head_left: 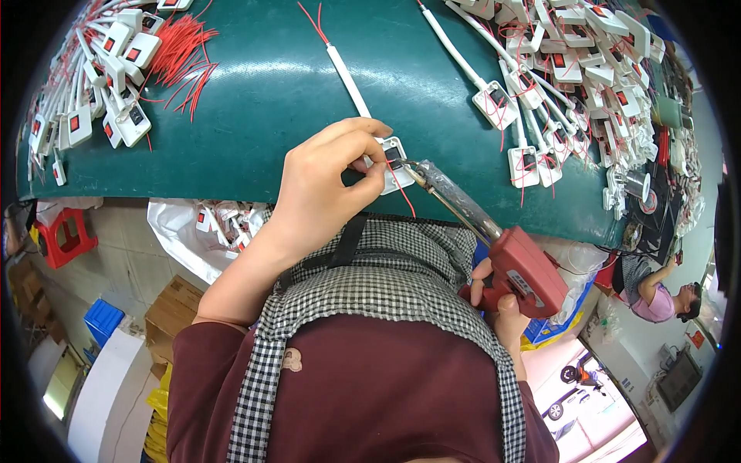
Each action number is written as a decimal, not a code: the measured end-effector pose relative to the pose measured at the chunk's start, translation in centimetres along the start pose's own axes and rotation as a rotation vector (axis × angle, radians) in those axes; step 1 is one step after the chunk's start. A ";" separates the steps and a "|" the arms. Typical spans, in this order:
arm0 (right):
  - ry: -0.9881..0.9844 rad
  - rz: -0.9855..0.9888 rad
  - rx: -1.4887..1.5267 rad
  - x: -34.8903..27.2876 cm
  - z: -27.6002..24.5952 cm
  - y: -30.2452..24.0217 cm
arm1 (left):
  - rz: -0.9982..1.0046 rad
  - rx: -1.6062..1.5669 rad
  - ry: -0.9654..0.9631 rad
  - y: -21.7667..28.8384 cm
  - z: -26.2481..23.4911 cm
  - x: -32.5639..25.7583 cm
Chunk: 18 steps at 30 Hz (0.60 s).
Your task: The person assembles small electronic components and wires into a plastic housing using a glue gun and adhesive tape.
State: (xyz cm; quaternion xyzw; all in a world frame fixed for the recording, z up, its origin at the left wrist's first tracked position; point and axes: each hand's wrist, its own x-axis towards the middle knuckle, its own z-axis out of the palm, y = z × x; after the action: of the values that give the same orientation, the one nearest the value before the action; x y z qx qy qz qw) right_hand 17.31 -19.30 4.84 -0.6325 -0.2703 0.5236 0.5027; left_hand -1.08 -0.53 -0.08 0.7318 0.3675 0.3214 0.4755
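Observation:
My left hand (332, 166) is closed, its thumb and fingertips pinching a thin red wire (401, 189) over a small white switch housing (397, 176). The housing lies at the table's near edge, its dark inner part facing up. From it a white cable (347, 81) runs away from me and ends in two red leads. A red soldering gun (529, 274) is gripped in my right hand (502, 312), which is partly hidden behind the gun's body. Its long metal barrel, partly wrapped in clear plastic, slants up to the left. The tip meets the housing beside my left fingertips.
On the green table (262, 100), white switches with cables (93, 85) and a bundle of cut red wires (184, 50) lie at left. Wired housings (525, 166) heap up at right, near a solder spool (637, 185). A white bag (181, 235) hangs below the edge. Another person (656, 297) sits far right.

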 end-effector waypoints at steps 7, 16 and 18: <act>0.019 -0.012 -0.035 0.5 0.5 -0.3 | -0.044 -0.022 -0.001 -0.3 0.0 -0.1; 0.055 0.022 0.013 0.4 0.6 -0.3 | 0.001 -0.025 -0.005 -0.2 0.0 0.0; 0.051 0.028 0.013 0.3 0.5 -0.2 | 0.000 -0.015 -0.009 -0.1 0.0 0.0</act>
State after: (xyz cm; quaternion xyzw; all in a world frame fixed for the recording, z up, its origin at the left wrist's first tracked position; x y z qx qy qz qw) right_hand 17.00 -18.78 4.87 -0.6460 -0.2453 0.5160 0.5062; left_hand -1.14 -0.50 -0.13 0.7298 0.3629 0.3208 0.4825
